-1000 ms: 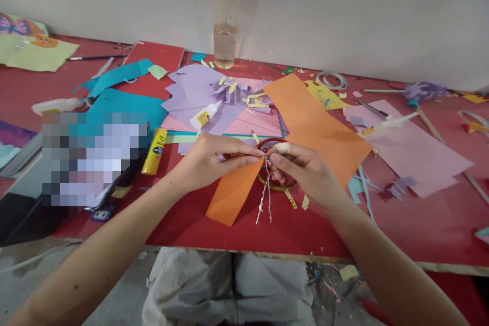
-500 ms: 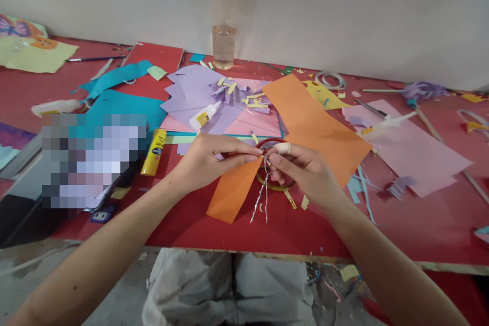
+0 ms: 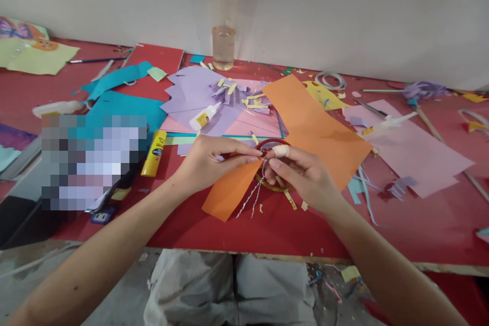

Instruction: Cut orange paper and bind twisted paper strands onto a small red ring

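Observation:
My left hand (image 3: 208, 163) pinches the upper corner of an orange paper strip (image 3: 225, 193) between thumb and fingers, over the front of the table. Meeting it at the fingertips, my right hand (image 3: 311, 175) pinches the top of a thin white twisted string or wire (image 3: 248, 198). Its two twisted ends hang down in front of the paper. A pale wrap covers one finger of that hand. The exact joint between paper and strand is hidden by the fingertips. Just behind both hands lies a red and yellowish ring (image 3: 275, 141), partly covered.
A yellow glue stick (image 3: 154, 154) and a small glue bottle (image 3: 205, 116) lie beyond my left hand. A large orange sheet (image 3: 317, 127) and pink paper (image 3: 412, 147) spread to the right. A clear water bottle (image 3: 223, 35) stands by the wall. A blurred-out device (image 3: 95, 163) sits left.
The orange strip's lower end and the hanging strand ends have swung to the left. Both hands keep their pinch in nearly the same place, the right one turned slightly.

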Demonstrator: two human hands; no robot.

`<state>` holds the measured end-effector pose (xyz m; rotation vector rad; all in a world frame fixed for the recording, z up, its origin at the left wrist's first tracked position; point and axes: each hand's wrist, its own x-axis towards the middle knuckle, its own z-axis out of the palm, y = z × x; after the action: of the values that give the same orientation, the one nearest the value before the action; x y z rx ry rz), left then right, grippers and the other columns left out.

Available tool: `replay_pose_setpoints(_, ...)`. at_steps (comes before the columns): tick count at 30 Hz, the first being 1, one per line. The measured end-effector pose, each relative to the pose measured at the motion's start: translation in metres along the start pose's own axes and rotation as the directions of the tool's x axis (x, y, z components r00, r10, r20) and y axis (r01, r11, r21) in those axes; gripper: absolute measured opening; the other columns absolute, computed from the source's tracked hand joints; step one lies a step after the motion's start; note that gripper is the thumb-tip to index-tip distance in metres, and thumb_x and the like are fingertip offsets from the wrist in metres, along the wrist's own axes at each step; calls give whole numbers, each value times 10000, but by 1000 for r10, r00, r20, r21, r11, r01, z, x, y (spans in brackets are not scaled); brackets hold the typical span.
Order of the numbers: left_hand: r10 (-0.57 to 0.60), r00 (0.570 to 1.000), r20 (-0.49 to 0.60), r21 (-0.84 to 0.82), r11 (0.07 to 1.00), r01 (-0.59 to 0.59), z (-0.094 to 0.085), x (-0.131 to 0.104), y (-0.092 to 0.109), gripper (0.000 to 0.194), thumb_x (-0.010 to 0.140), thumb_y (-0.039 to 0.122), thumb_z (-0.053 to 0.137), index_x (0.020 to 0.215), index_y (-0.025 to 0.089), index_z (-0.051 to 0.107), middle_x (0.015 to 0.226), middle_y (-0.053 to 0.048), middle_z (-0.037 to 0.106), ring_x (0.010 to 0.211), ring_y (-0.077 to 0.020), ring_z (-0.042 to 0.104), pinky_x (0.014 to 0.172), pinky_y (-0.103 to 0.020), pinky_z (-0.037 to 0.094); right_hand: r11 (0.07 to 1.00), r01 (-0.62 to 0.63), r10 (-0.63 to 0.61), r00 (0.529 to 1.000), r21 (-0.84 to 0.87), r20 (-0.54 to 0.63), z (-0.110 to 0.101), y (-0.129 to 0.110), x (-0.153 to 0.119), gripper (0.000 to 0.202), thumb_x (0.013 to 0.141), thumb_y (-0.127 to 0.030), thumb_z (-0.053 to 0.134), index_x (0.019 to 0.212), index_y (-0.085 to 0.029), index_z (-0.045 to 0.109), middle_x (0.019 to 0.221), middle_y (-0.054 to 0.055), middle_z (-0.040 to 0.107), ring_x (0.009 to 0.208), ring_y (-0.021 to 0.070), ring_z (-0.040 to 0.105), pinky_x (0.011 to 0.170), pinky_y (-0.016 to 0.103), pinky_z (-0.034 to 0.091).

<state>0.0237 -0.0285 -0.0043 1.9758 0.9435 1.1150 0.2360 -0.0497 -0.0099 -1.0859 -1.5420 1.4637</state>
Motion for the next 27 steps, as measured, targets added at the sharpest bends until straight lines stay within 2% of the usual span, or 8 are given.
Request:
replay_pose_setpoints(5,-13,1000,-19,-11,1000,13,2,-1,-1,81,805,167,738,858,206,786,863,-26,787,741,-136,733,612,-172,550,1000,-2,2,1000,-6,3,1,1,-1,178,926,-382,593,947,-206,601,719,-9,605,605,85,583,540,199,477)
replay_pose_setpoints(9,-13,1000,-18,-3,1000,13,1,-1,-1,69,815,191,732,859,207,783,861,-27,786,739,-135,725,594,-177,534,1000,-4,3,1000,-22,-18,4,1,0,197,895,-391,636,918,-200,597,712,-9,588,585,88,569,504,204,458)
replay_pose_setpoints(14,3,1000,-7,-9,1000,-3,2,-1,-2,69,818,208,729,862,200,782,847,-35,783,738,-132,712,583,-179,508,999,24,-25,999,-29,-36,7,3,0,204,888,-383,648,976,-203,609,723,-9,602,569,90,570,523,224,485)
replay_pose_setpoints(20,-31,999,22,-38,999,32,2,-2,-2,92,829,245,727,885,196,780,819,-22,778,659,-103,671,549,-175,475,993,84,-88,995,-83,-47,6,2,-2,136,908,-326,629,941,-197,602,694,-20,601,558,85,572,549,229,491)
replay_pose_setpoints(27,-93,991,94,-110,989,103,1,-1,-2,129,830,240,727,946,199,764,956,-43,777,846,-151,727,704,-196,574,996,58,-62,996,-63,-64,5,1,-2,133,904,-322,634,933,-198,595,671,-26,592,551,83,563,527,216,474)
